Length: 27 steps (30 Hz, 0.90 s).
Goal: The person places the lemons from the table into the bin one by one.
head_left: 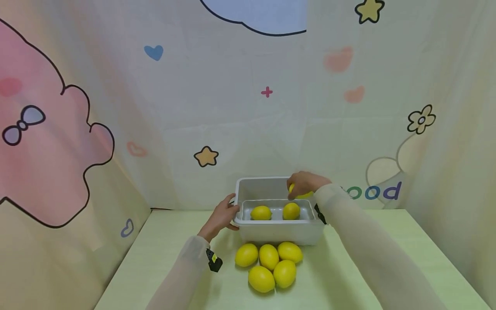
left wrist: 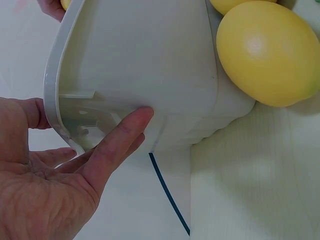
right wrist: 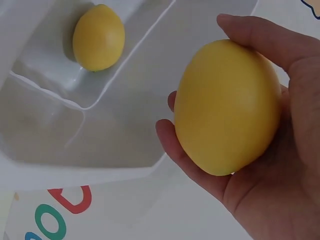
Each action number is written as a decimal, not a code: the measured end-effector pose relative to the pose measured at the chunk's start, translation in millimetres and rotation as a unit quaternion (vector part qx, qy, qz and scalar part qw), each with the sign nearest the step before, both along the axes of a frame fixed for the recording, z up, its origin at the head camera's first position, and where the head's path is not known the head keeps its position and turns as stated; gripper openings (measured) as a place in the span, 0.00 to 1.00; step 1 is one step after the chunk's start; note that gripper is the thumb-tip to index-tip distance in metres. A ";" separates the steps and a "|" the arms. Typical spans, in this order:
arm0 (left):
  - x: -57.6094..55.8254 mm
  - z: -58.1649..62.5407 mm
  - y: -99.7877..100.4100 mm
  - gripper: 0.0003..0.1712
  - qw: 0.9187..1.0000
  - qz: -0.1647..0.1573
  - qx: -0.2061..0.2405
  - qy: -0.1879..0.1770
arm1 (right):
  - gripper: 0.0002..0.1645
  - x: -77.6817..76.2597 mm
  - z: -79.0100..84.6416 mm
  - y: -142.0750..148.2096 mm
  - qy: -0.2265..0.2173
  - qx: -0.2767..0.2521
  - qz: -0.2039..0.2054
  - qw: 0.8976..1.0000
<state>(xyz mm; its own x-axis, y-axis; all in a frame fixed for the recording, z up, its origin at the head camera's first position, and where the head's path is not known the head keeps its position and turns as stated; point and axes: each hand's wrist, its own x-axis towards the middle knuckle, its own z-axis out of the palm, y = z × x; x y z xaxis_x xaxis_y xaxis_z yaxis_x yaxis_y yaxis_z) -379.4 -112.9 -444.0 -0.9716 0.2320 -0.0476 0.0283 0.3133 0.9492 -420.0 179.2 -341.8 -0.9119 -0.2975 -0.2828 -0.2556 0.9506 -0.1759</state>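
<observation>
A lemon (right wrist: pixel 227 107) sat right of centre, right hand (head_left: pixel 308 182) fingers curled round it near the bin (head_left: pixel 280 234)'s far rim; the left hand (head_left: pixel 221 214) clasped the bin's left edge. Two lemons (head_left: pixel 261 212) lay inside, five others (head_left: pixel 268 257) crowded the front, lower centre; bare worktop (head_left: pixel 143 267) showed lower left.

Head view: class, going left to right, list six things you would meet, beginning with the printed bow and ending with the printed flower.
printed bow → blue heart → left hand → left lemon inside the bin → right lemon inside → printed flower
</observation>
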 end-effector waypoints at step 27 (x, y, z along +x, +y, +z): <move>0.9 -1.9 -0.3 0.37 1.000 -0.005 -0.005 0.005 | 0.22 5.5 -4.5 11.8 -0.018 -0.016 -0.015 1.000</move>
<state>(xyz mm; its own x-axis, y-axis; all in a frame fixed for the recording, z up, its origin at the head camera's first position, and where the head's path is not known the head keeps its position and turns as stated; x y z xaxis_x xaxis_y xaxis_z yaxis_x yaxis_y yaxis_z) -378.5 -113.2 -445.9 -0.9696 0.2415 -0.0407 0.0406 0.3223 0.9458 -414.5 190.9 -346.3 -0.9103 -0.2792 -0.3057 -0.2197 0.9516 -0.2152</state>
